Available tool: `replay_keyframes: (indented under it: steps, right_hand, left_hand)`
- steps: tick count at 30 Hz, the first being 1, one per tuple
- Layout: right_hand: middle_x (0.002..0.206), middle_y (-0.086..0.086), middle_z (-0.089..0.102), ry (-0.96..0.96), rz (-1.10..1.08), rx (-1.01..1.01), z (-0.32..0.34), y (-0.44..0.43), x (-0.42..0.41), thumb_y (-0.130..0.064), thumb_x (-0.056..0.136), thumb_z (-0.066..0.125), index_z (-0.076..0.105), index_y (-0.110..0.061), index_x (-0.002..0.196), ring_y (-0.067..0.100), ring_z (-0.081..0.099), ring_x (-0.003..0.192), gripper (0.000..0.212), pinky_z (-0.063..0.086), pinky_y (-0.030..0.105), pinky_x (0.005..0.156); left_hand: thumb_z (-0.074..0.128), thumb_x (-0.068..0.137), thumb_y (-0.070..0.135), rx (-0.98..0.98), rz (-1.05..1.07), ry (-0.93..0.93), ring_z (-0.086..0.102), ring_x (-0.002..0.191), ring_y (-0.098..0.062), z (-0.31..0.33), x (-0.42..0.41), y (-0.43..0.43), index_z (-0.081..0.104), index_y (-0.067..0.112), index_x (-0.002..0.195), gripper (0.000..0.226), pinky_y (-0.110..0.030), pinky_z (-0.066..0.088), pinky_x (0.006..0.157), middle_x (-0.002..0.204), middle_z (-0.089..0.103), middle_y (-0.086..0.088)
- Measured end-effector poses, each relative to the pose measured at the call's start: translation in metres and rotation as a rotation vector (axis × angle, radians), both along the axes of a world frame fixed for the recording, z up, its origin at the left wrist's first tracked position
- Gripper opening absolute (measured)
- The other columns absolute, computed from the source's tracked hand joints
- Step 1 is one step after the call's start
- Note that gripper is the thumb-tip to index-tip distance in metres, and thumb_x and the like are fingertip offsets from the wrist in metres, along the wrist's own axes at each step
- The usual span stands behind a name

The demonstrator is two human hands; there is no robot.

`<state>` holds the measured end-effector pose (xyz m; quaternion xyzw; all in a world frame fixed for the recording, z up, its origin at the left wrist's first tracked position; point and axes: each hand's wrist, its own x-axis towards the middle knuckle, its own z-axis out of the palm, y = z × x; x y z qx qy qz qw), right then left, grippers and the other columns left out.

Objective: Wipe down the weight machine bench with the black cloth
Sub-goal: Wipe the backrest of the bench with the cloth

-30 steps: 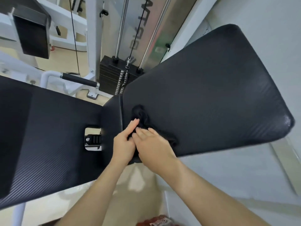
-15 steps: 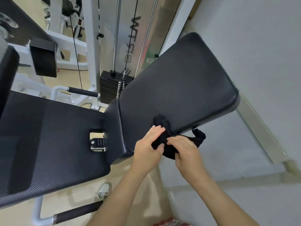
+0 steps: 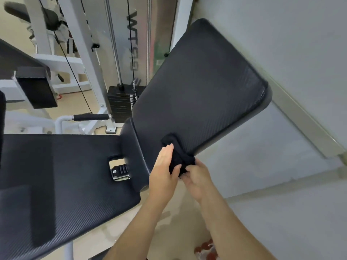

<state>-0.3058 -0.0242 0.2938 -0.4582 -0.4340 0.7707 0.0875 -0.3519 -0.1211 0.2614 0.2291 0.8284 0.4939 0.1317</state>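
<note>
The weight machine bench has two black padded parts: a flat seat pad (image 3: pixel 60 175) at the left and a raised back pad (image 3: pixel 197 94) slanting up to the right. A bunched black cloth (image 3: pixel 177 155) lies over the near lower edge of the back pad. My left hand (image 3: pixel 165 171) grips the cloth from the left, fingers stretched along it. My right hand (image 3: pixel 197 178) pinches the cloth's lower end just off the pad's edge.
A chrome hinge bracket (image 3: pixel 120 170) shows in the gap between the pads. Behind stand the black weight stack (image 3: pixel 123 102), guide rods, cables, a white frame (image 3: pixel 88 59) and a padded handle (image 3: pixel 91 117). A grey wall (image 3: pixel 291 44) runs along the right.
Both hands lifted the cloth off the back pad, bunched it between them, and set it over the pad's near edge. The view pulled back and tilted up.
</note>
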Motion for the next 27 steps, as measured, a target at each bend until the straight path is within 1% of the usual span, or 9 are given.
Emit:
replay_keyframes:
  steps: [3,6,9,12,14,16,20,24,27]
  right_hand:
    - [0.112,0.021,0.067,0.034,-0.085,0.008,0.014,0.002,0.003,0.019,0.081,0.025,0.060,0.000,0.120,0.027,0.066,0.088,0.056,0.052,0.031,0.069]
    - [0.096,0.013,0.072,0.153,-0.131,0.060,0.046,0.020,0.015,0.018,0.085,0.028,0.065,-0.002,0.113,0.014,0.069,0.073,0.051,0.053,0.022,0.060]
    - [0.105,0.012,0.073,0.365,-0.214,0.115,0.083,0.046,0.023,0.017,0.089,0.030,0.063,-0.002,0.120,0.015,0.072,0.090,0.049,0.057,0.022,0.074]
    - [0.114,0.010,0.071,0.435,-0.274,0.171,0.089,0.062,0.023,0.011,0.093,0.036,0.064,-0.006,0.119,0.019,0.067,0.106,0.042,0.054,0.028,0.090]
    - [0.111,0.010,0.071,0.335,-0.275,0.151,0.072,0.056,0.019,0.001,0.094,0.041,0.066,-0.007,0.113,0.023,0.065,0.103,0.032,0.052,0.030,0.087]
    - [0.114,0.011,0.071,0.212,-0.231,-0.021,0.040,0.038,0.019,-0.014,0.093,0.044,0.066,-0.010,0.117,0.024,0.064,0.107,0.032,0.050,0.031,0.086]
    - [0.119,0.008,0.070,0.229,-0.203,-0.301,0.020,0.007,0.012,-0.028,0.092,0.042,0.067,-0.014,0.116,0.021,0.064,0.112,0.038,0.048,0.036,0.098]
    - [0.108,0.017,0.071,0.415,-0.417,-0.326,0.066,0.032,0.002,-0.012,0.092,0.038,0.066,-0.001,0.108,0.028,0.067,0.100,0.033,0.054,0.034,0.081]
    - [0.101,0.011,0.072,0.415,-0.370,-0.088,0.097,0.052,0.010,-0.006,0.089,0.040,0.065,-0.002,0.106,0.023,0.068,0.095,0.031,0.054,0.033,0.080]
  left_hand:
    - [0.054,0.094,0.010,0.022,-0.069,0.076,0.010,0.139,0.012,0.017,0.001,0.011,0.027,0.027,0.150,0.064,-0.013,0.020,0.113,0.144,0.016,0.032]
    - [0.048,0.091,-0.002,0.156,-0.081,0.259,0.015,0.139,0.013,0.046,0.006,0.042,0.040,0.019,0.145,0.059,-0.013,0.025,0.112,0.145,0.029,0.023]
    - [0.047,0.087,-0.007,0.268,-0.136,0.408,0.028,0.141,-0.006,0.079,0.006,0.070,0.046,0.013,0.140,0.057,-0.011,0.026,0.111,0.145,0.045,0.006]
    - [0.044,0.091,0.004,0.232,-0.243,0.512,0.023,0.145,-0.012,0.081,0.001,0.077,0.031,0.014,0.146,0.057,-0.014,0.018,0.115,0.151,0.034,0.003]
    - [0.043,0.093,0.010,0.180,-0.242,0.491,0.016,0.147,-0.011,0.064,0.002,0.070,0.020,0.017,0.150,0.062,-0.018,0.016,0.118,0.156,0.023,0.004]
    - [0.046,0.093,0.010,0.152,-0.174,0.336,0.011,0.149,-0.008,0.045,0.008,0.060,0.012,0.024,0.152,0.070,-0.028,0.018,0.119,0.159,0.013,0.012]
    - [0.050,0.094,0.015,0.083,-0.132,0.197,0.019,0.148,-0.016,0.034,0.006,0.044,0.017,0.022,0.152,0.067,-0.047,0.032,0.113,0.160,0.022,0.004]
    - [0.049,0.098,0.015,0.102,-0.031,0.174,0.006,0.147,-0.003,0.060,0.016,0.059,0.020,0.020,0.152,0.062,-0.032,0.022,0.119,0.158,0.017,0.013]
    - [0.043,0.097,0.016,0.161,-0.030,0.205,0.003,0.146,0.001,0.085,0.022,0.081,0.020,0.019,0.152,0.059,-0.019,0.016,0.117,0.154,0.014,0.019]
